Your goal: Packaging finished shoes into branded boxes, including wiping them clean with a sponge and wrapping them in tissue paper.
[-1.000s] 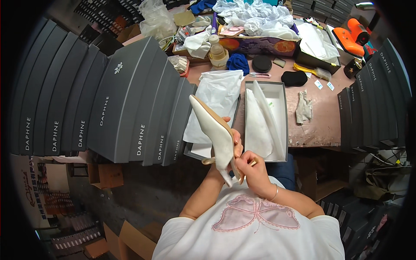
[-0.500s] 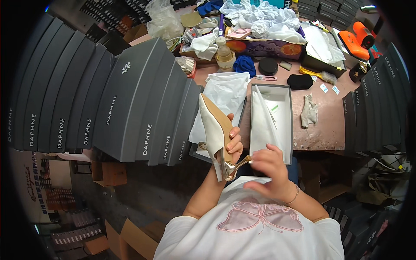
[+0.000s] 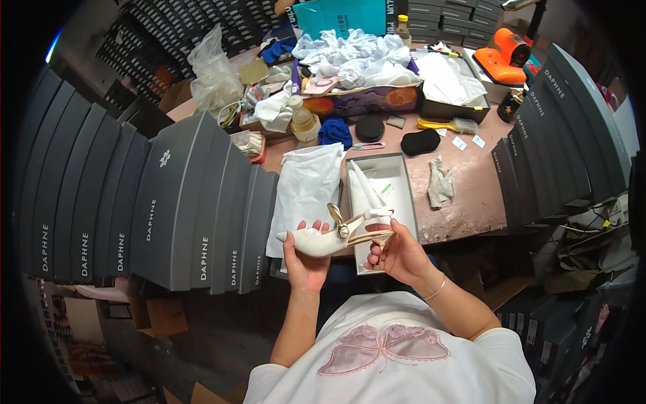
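Observation:
A white pointed-toe high-heeled shoe (image 3: 321,242) lies sideways between my hands, toe to the left, above the table's near edge. It has a gold heel, a slim strap and a pearl-like ornament with a gold loop. My left hand (image 3: 307,268) cups the toe end from below, thumb along its side. My right hand (image 3: 402,257) pinches the heel end, fingers curled near the gold heel. Just beyond the shoe stands an open grey shoebox (image 3: 408,195) with white paper in it. White tissue paper (image 3: 306,182) lies to its left.
Tall stacks of dark grey shoeboxes (image 3: 178,209) rise at the left, more boxes (image 3: 562,141) at the right. A beige cloth (image 3: 441,183), a black oval pad (image 3: 420,142), a yellow-handled brush (image 3: 447,126) and a blue cloth (image 3: 335,134) lie on the table. Behind is a carton of crumpled white paper (image 3: 356,57).
The shoe has turned from upright, sole showing, to lying sideways with its ornament showing. My right hand, free before, now grips the heel end. My left hand has shifted to the toe.

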Demonstrator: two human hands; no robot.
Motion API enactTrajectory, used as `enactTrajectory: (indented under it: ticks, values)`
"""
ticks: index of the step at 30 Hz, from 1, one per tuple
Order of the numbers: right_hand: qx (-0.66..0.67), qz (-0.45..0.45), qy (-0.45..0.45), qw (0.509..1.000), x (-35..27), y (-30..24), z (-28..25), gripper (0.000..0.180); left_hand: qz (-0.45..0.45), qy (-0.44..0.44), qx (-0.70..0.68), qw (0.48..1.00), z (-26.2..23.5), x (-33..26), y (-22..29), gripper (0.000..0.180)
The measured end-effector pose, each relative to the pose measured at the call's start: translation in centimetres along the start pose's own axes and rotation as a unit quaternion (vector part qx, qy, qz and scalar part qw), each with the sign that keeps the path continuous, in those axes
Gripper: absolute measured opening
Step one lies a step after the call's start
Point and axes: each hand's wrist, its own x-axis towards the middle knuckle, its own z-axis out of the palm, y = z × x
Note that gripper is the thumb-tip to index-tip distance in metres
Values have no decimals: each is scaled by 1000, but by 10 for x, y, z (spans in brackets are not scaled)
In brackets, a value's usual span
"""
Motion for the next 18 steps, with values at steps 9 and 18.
enactTrajectory:
  ticks: [9, 18]
  values:
    - [137, 47, -16, 989, 13, 21, -30, 60, -4, 109, 61, 992, -13, -11, -6, 73]
    - [167, 50, -10, 985, 18, 24, -33, 60, -37, 105, 25, 994, -16, -11, -6, 78]
